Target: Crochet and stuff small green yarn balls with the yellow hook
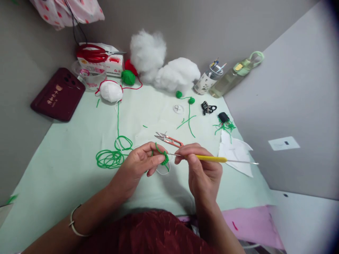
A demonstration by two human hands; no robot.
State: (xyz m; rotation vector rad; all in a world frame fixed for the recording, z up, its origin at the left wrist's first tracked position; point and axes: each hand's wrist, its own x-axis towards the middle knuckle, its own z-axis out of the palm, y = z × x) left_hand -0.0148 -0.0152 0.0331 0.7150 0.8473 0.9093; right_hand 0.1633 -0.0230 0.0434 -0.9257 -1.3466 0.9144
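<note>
Between the thumb and fingers of my left hand (144, 160) is a small green crochet piece (165, 159). My right hand (202, 169) grips a crochet hook (212, 158) by its yellow handle, much like a pen. The hook's thin metal tip meets the edge of the green piece; whether it passes through a stitch is too small to tell. Orange thread snips (169, 138) lie just beyond my hands, blades pointing left. Loose loops of green yarn (109, 158) rest to the left of my left hand. A white strand hangs below the green piece.
At the back stand white stuffing (177, 74), a green yarn ball (128, 77), a white yarn ball (111, 91), red scissors (92, 53), a pen cup (208, 80) and a bottle (235, 76). A maroon phone (59, 93) leans at left. A black hair clip (208, 108) and paper (235, 153) lie right.
</note>
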